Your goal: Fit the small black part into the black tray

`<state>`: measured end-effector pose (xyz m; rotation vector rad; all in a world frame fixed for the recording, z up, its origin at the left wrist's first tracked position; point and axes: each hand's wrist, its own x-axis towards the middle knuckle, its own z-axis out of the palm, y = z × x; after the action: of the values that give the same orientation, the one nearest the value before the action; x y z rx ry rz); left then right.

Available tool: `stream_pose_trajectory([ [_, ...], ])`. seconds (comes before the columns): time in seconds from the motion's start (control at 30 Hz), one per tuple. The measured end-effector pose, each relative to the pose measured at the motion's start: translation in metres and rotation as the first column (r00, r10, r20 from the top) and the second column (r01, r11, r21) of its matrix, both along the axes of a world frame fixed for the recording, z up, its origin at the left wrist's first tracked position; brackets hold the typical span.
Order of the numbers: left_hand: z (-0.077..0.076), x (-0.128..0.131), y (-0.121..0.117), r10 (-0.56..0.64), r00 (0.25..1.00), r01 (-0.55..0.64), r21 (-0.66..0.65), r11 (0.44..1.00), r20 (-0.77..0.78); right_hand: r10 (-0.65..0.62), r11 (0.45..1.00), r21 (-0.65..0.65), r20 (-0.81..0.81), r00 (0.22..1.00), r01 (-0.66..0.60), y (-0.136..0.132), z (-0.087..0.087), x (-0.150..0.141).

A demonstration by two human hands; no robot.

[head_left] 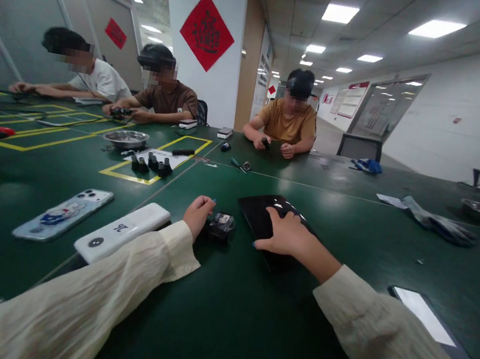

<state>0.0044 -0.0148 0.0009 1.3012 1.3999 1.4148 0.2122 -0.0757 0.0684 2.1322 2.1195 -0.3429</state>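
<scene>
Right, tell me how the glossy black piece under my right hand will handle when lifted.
The glossy black piece is probably slippery, given its bright reflections. It looks thin and broad, so likely light for its size. Stiffness is unclear, as your right hand covers part.

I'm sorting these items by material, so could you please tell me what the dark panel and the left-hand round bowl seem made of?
The dark panel, under the right hand, looks like glossy plastic or glass, given its sharp light reflections. The bowl looks like polished metal, probably steel: silvery and shiny.
</scene>
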Motion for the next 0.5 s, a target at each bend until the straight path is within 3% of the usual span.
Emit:
stream_pose_trajectory([
  [0.2,0.001,0.002,-0.004,-0.018,1.0,0.018,-0.021,1.0,-0.02,-0.009,0.999,-0.034,0.022,1.0,0.01,0.004,-0.018,-0.013],
  [0.3,0.001,0.002,-0.004,-0.022,1.0,0.021,-0.023,0.999,-0.022,0.022,1.0,-0.013,0.012,1.0,-0.021,0.006,-0.023,-0.006],
  [0.43,0.001,0.001,-0.004,-0.024,0.999,0.023,-0.013,1.0,-0.033,0.051,0.997,0.054,-0.023,0.998,-0.05,0.027,-0.016,0.049],
  [0.5,0.001,0.001,-0.004,-0.026,0.999,0.026,-0.013,1.0,-0.029,-0.119,0.98,0.165,0.056,0.991,0.109,0.039,-0.011,0.098],
])
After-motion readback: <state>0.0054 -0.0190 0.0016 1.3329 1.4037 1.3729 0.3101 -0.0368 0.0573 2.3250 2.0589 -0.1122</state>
